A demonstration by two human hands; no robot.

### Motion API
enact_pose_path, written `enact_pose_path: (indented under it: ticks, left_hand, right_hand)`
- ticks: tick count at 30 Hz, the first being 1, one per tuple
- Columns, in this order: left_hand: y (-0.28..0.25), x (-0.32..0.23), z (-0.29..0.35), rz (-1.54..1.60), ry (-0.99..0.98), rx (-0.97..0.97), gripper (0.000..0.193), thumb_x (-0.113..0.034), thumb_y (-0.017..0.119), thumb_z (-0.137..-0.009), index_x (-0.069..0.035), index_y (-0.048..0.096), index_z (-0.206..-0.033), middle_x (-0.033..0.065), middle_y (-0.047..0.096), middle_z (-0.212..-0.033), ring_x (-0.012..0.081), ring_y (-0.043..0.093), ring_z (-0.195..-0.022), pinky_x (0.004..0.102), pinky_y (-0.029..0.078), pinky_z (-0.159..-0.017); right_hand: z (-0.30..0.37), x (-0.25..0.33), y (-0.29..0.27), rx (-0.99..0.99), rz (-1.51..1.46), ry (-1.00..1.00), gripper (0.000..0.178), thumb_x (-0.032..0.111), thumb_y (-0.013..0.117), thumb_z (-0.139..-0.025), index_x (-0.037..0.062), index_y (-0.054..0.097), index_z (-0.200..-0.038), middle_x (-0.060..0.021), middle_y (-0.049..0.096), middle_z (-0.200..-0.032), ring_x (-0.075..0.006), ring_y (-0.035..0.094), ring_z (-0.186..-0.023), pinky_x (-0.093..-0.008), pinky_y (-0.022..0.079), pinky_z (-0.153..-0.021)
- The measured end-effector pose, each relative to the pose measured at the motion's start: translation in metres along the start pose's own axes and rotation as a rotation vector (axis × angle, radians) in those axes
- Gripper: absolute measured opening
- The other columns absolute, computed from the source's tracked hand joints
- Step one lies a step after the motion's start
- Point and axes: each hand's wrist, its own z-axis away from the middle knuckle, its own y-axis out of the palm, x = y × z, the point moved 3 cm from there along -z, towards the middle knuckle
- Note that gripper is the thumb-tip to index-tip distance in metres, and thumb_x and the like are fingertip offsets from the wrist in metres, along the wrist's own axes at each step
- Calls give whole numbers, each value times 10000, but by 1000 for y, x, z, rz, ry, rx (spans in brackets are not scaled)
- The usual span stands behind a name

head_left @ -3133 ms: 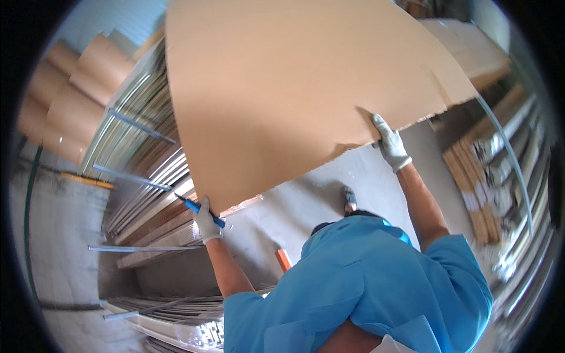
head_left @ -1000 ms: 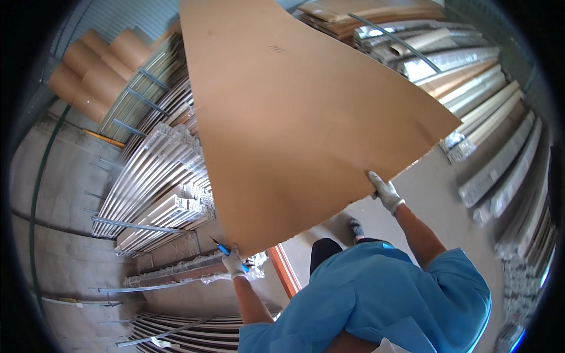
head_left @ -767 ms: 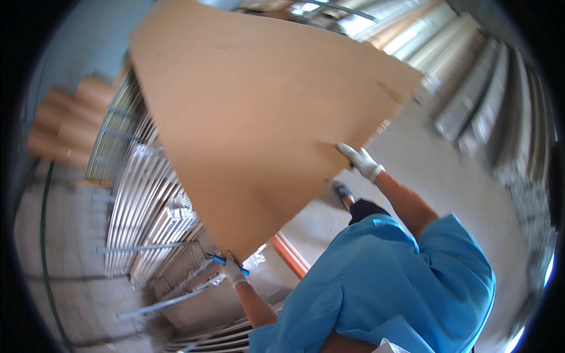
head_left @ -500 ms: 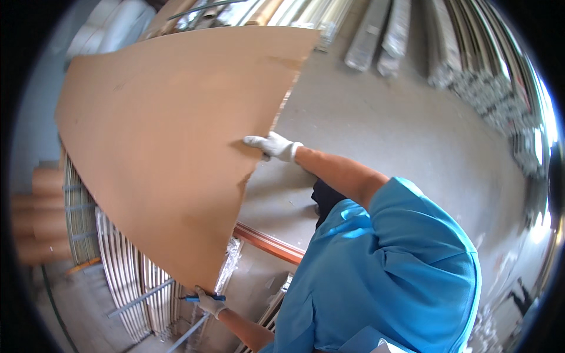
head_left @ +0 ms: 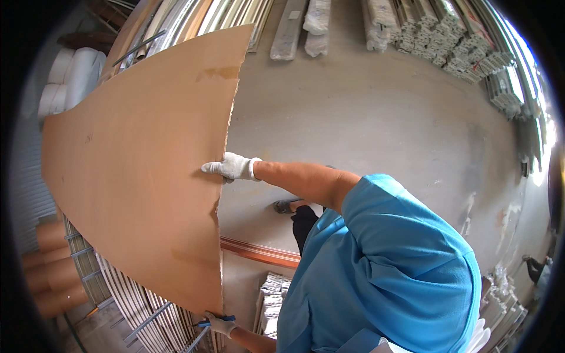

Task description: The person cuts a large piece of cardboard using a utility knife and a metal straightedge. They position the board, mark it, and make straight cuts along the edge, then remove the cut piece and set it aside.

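One lg. brown cardboard sheet [head_left: 141, 170] is held up off the floor [head_left: 365, 117], filling the L part of view, ragged edge toward the person. R hand [head_left: 233, 166], white glove, pinches that edge approx. midway: one digit laid on the upper face, the rest mostly hidden under/behind. L hand [head_left: 220, 325], also gloved, is at the sheet's near corner w/ a blue-handled tool [head_left: 203, 323] in its grip; can't tell exactly how the fingers split btwn tool & sheet. Reddish-brown bar [head_left: 259, 252] runs from the ragged edge toward the legs. White-ended profiles [head_left: 272, 300] near L hand. Brown rolls [head_left: 56, 265] far L, white rolls [head_left: 88, 76] above, plastic-wrapped profiles [head_left: 288, 35] at top.
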Motion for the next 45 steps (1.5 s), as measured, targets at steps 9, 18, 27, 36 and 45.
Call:
enact_pose_path:
  ticks: [9, 18, 27, 36, 45]
  left_hand:
    - [-51, 100, 220, -351, 0, 56, 494, -360, 662, -894, 48, 599, -1165, 115, 629, -995, 225, 603, -760, 350, 509, -646]
    - [-95, 216, 430, -278, -174, 41, 506, -378, 664, -892, 58, 606, -1142, 112, 628, -965, 222, 593, -716, 356, 499, -609]
    - [-118, 237, 508, -275, -281, 30, 508, -455, 654, -889, 44, 622, -982, 84, 587, -791, 201, 534, -597, 349, 425, -474]
    - [-111, 185, 601, -265, -208, -45, 353, -391, 663, -891, -41, 628, -851, 14, 500, -644, 137, 425, -480, 306, 351, -432]
    - [-93, 227, 670, -281, -132, -60, 399, -399, 673, -886, -9, 600, -833, 38, 524, -655, 160, 467, -520, 313, 382, -474]
  right_hand:
    - [207, -48, -151, -79, 48, 85, 460, 464, 607, -917, 97, 614, -1194, -36, 597, -832, -130, 505, -580, -279, 444, -501]
    - [414, -104, -259, -110, 125, 212, 395, 391, 553, -962, 121, 573, -1250, -30, 608, -900, -125, 523, -665, -263, 448, -552]
    - [458, -112, -323, -57, 74, 300, 330, 403, 552, -961, 108, 621, -1092, -3, 554, -731, -106, 443, -514, -272, 378, -448]
    - [470, -92, -369, 23, 92, 289, 406, 460, 545, -931, 113, 631, -1123, -53, 643, -809, -168, 570, -617, -317, 487, -563]
    - [529, -97, -462, -18, 76, 225, 418, 454, 532, -947, 103, 632, -1150, -69, 664, -898, -174, 610, -665, -307, 518, -598]
